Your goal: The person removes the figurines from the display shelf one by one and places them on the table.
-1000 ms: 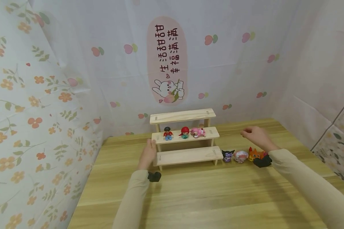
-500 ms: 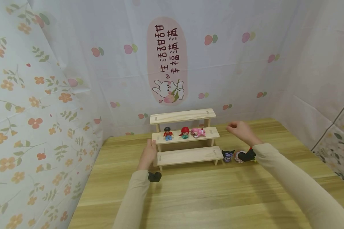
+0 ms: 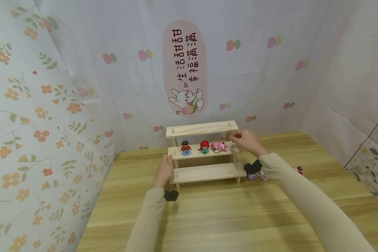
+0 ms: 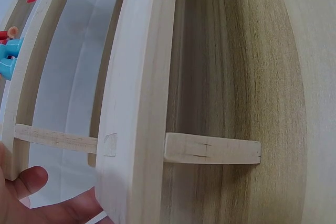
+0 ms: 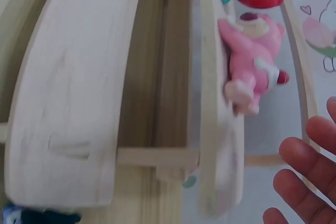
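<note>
The surface was a wood-grain table (image 3: pixel 208 217), with a patterned cloth backdrop behind it. Nearest, two beige sleeves (image 3: pixel 146 222) reached in over the table.

The left hand (image 3: pixel 163 172) was closed about the left end of the wooden stand (image 3: pixel 209 172), digits bent around the middle board. The right hand (image 3: pixel 247 140) was relaxed, fingers apart and slightly bent, with no object seen in its grasp; it was just beside the right end of that board.

On the table to the right of the stand were a black-and-purple figure (image 3: pixel 251 177), a pink-and-white figure (image 3: pixel 263 176) and a red-topped figure (image 3: pixel 299 170), all partly hidden by the right arm or its wrist fitting.

The stand had three tiers. On the middle one, left to right, were a dark-haired figure (image 3: pixel 186 148) in red and blue, a red-haired figure (image 3: pixel 204 147), and a pink bear (image 3: pixel 219 147) lying down, nearest the right hand.

Farthest, the backdrop bore a pink panel (image 3: pixel 185 66) with lettering and a rabbit.
</note>
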The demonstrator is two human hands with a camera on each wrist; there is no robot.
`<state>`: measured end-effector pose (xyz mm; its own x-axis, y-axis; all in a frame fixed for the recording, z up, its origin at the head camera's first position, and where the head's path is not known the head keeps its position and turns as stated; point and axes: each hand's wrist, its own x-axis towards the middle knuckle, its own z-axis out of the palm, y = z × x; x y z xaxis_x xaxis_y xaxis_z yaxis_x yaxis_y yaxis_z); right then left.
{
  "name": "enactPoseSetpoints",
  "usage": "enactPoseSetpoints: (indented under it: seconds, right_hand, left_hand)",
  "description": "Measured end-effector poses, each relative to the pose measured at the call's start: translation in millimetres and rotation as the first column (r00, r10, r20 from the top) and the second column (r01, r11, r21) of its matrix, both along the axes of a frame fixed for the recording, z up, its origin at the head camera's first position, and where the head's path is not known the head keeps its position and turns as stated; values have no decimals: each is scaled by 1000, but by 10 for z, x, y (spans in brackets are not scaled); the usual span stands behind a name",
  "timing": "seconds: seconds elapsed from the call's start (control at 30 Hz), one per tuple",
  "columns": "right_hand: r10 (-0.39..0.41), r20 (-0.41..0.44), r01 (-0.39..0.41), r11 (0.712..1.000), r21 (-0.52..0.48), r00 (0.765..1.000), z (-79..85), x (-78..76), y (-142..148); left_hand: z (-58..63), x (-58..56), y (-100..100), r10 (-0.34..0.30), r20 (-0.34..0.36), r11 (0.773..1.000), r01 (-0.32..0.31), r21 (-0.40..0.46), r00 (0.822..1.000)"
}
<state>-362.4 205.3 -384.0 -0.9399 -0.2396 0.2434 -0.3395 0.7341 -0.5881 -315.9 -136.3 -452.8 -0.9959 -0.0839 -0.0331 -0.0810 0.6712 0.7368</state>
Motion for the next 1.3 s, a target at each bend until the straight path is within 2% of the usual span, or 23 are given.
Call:
enactPoseSetpoints:
  seconds: [0.3, 0.57, 0.77, 1.1, 1.3]
  right_hand:
    - [-5, 4, 4, 999, 40, 1000, 83, -57, -233]
    - [37, 34, -41, 993, 113, 999, 46, -84, -345]
    - [63, -21, -60, 990, 127, 998, 11, -80, -381]
    - [41, -44, -35, 991, 128, 998, -49, -41, -421]
    - [57, -59, -50, 991, 121, 997, -36, -4, -416]
  left_hand:
    - [10, 18, -9, -4, -11, 1000, 4, 0, 1000]
    - [21, 33, 7, 1, -16, 1000, -1, 1, 1000]
    - [34, 33, 8, -1, -9, 1000, 1, 4, 1000]
    - [35, 32, 11, 2, -10, 1000, -2, 5, 1000]
    - [37, 34, 12, 6, -14, 1000, -6, -4, 1000]
